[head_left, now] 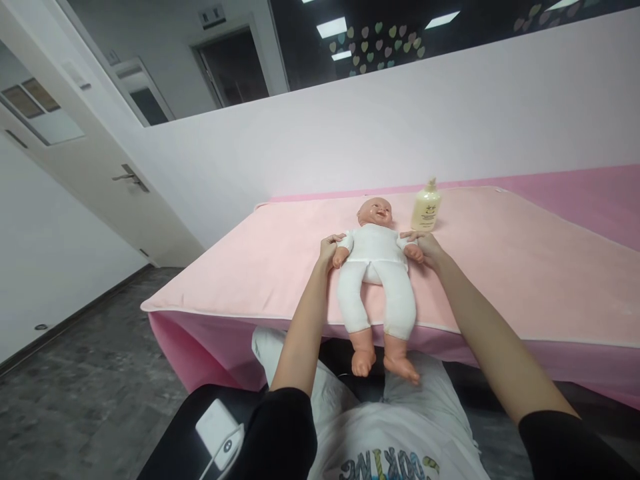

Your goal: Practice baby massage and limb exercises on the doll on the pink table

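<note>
A baby doll (373, 247) with a white cloth body lies on its back on the pink-covered table, head away from me. Its feet hang over the near edge, above my lap. My left hand (330, 247) is closed around the doll's arm on the left side. On the other side, my right hand (425, 246) grips the doll's other arm, with the fingers on its short sleeve. Both doll hands stick out past my grasp. Just beyond my right hand stands a pale yellow pump bottle (427, 208).
A pink cloth (260, 267) covers the table and drapes over its front. Behind it rises a white wall (350, 140) with a window above. A door (120, 167) is at the left. A white device with a cable (219, 430) rests on the black seat beside me.
</note>
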